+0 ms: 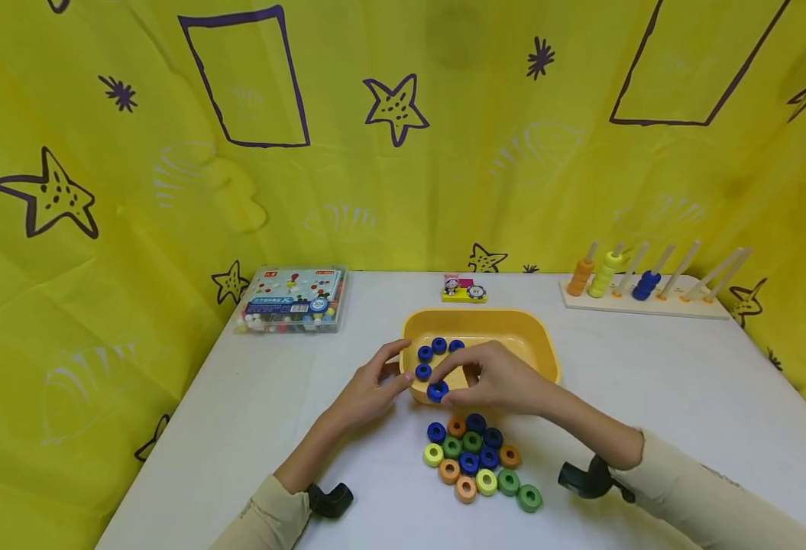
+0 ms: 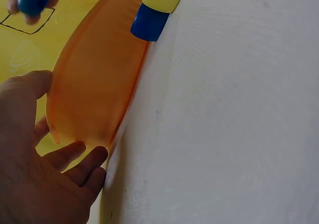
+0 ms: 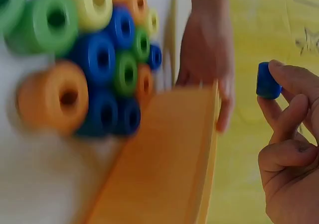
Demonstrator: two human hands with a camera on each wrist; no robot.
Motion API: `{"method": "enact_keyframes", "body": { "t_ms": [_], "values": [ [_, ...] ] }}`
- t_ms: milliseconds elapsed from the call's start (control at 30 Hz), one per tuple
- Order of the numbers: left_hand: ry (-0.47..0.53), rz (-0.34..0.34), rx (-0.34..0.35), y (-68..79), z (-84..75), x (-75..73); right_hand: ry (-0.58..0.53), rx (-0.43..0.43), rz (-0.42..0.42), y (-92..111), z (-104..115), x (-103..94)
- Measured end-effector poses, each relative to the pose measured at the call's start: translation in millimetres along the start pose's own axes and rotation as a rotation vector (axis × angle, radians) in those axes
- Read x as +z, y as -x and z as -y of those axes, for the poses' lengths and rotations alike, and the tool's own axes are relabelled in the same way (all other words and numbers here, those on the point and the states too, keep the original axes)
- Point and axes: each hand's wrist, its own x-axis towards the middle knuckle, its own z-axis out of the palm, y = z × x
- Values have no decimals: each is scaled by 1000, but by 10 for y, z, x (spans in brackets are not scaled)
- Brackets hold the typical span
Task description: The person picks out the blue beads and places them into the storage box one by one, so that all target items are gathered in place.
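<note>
My right hand pinches a blue ring bead between thumb and fingertips, over the near left part of a yellow tray. The right wrist view shows this bead raised above the tray's rim. At the tray's left end rests my left hand, fingers spread and touching the outside of the wall. Several blue beads lie inside the tray along its left side, partly hidden by the right hand. In front of it is a cluster of blue, green, orange and yellow beads.
At the back right stands a wooden peg board with orange, yellow and blue beads stacked on some pegs. A clear plastic box of small coloured parts sits back left. Behind the tray is a small yellow-based toy. A yellow patterned cloth hangs behind.
</note>
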Motion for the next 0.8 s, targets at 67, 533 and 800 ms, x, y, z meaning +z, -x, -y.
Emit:
{"method": "enact_keyframes", "body": {
  "t_ms": [67,533,800],
  "values": [
    [9,2,3,-2,2,1,28,24,-30,-54,-89,-72],
    [3,2,3,-10,19,12,-85,90,67,-329,-762,99],
    [-17,-1,-11,-11,11,3,-105,77,115,-393,-803,161]
  ]
}}
